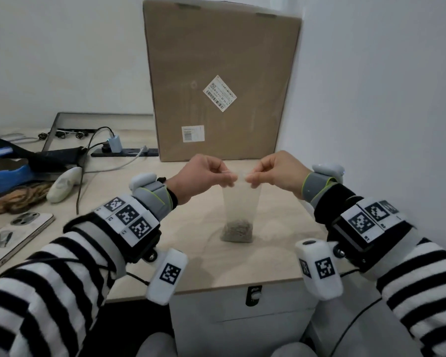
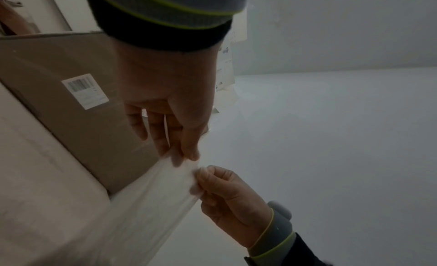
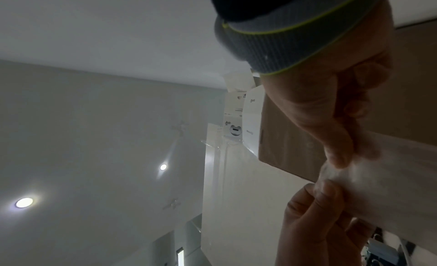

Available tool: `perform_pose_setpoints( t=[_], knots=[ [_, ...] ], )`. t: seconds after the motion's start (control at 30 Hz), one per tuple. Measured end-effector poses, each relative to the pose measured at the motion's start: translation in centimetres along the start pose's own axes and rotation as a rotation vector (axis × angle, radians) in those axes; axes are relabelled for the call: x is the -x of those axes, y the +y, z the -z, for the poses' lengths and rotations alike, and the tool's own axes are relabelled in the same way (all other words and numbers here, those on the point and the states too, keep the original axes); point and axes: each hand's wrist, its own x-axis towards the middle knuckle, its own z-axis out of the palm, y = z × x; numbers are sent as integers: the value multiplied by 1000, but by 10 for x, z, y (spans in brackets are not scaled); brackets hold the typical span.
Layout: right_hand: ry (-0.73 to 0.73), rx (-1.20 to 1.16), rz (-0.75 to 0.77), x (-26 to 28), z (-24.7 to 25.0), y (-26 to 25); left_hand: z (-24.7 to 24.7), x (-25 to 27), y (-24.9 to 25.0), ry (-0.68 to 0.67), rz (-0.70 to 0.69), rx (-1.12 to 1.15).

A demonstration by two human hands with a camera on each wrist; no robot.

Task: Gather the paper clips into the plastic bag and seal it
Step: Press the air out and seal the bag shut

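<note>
A clear plastic bag point(image 1: 240, 204) hangs upright over the middle of the wooden table point(image 1: 198, 243), its bottom touching the top. A heap of paper clips point(image 1: 237, 231) lies in the bag's bottom. My left hand point(image 1: 211, 176) pinches the left end of the bag's top edge. My right hand point(image 1: 265, 173) pinches the right end, a short gap from the left. In the left wrist view the left hand point(image 2: 184, 154) and right hand point(image 2: 212, 180) hold the bag point(image 2: 151, 195) at its mouth. The right wrist view shows the right hand point(image 3: 340, 158) gripping the bag point(image 3: 390, 186).
A tall cardboard box point(image 1: 222, 81) stands right behind the bag. At the left lie a phone point(image 1: 16, 235), a white handheld device point(image 1: 62, 185), a power strip point(image 1: 125, 152) with cables and a blue tray point(image 1: 5, 173). A white wall point(image 1: 384, 99) bounds the right side.
</note>
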Motion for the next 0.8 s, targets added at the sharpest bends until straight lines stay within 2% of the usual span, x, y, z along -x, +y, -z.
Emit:
perform_pose_setpoints(
  t=[0.1,0.17,0.23,0.4,0.47,0.57,0.67,0.73,0.8],
  knots=[
    [16,52,-42,-13,9,4,4,-23,4,-75,41,-113],
    [16,51,-67,-27,17,8,4,-44,6,-72,53,-196],
    [48,34,-76,-45,27,9,2,-69,9,-14,44,-274],
    [199,10,-35,-81,51,11,-6,-114,17,174,-7,-304],
    [198,52,-30,-86,54,19,-12,-118,13,179,-15,-336],
    [67,185,-83,-80,50,41,-21,-109,-7,19,90,-374],
    [-247,291,-222,-63,39,62,-29,-92,-29,-208,215,-457],
    [-418,352,-303,-53,32,70,-34,-79,-37,-416,294,-551],
    [-404,427,-279,-47,26,74,-38,-70,-43,-561,371,-615]
  ],
)
